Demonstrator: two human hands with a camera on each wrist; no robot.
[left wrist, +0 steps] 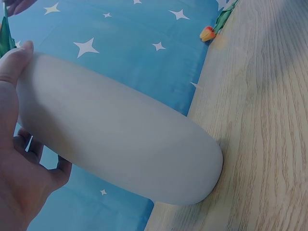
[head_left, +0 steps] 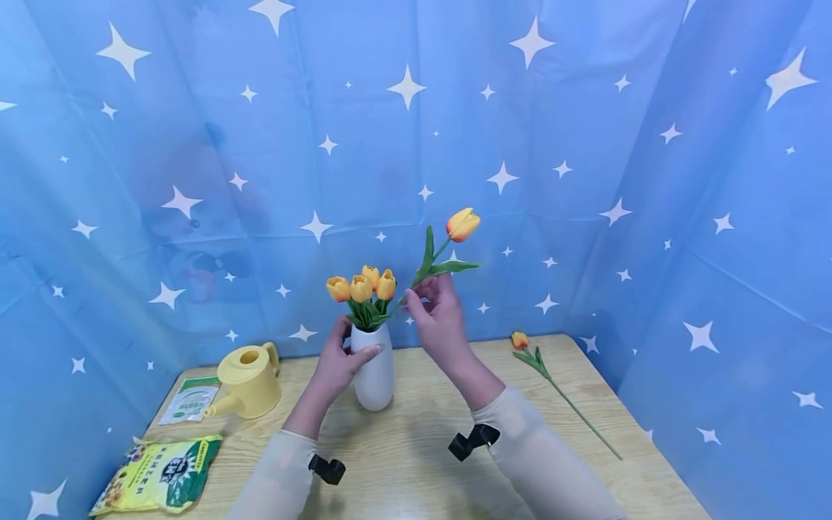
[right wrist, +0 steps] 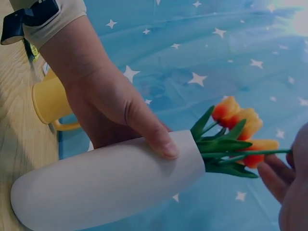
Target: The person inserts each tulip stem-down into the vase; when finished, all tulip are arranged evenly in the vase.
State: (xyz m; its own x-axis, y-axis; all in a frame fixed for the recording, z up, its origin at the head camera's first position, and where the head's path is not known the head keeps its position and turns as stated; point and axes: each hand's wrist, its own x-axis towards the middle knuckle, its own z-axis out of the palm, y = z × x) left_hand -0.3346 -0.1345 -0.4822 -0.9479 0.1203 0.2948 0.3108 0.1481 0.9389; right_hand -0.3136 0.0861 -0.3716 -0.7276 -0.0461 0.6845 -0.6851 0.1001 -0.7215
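Observation:
A white vase point(head_left: 375, 372) stands on the table, several yellow-orange tulips point(head_left: 361, 287) with green leaves rising from its mouth. My left hand point(head_left: 339, 362) grips it near the top, thumb across the front and fingers round the far side. To the right and higher up, my right hand point(head_left: 440, 318) pinches the stem of a single tulip point(head_left: 463, 225), whose bloom leans up and right. In the right wrist view that tulip's green stem point(right wrist: 269, 152) runs from the right hand point(right wrist: 293, 187) to the vase mouth; its lower tip is hidden among the leaves.
Another tulip point(head_left: 536, 363) lies on the table point(head_left: 416, 440) at the right. A yellow watering can point(head_left: 250, 386), a white-green packet point(head_left: 190, 399) and a yellow-green bag point(head_left: 159, 475) are at the left. A blue starry curtain point(head_left: 364, 188) hangs behind.

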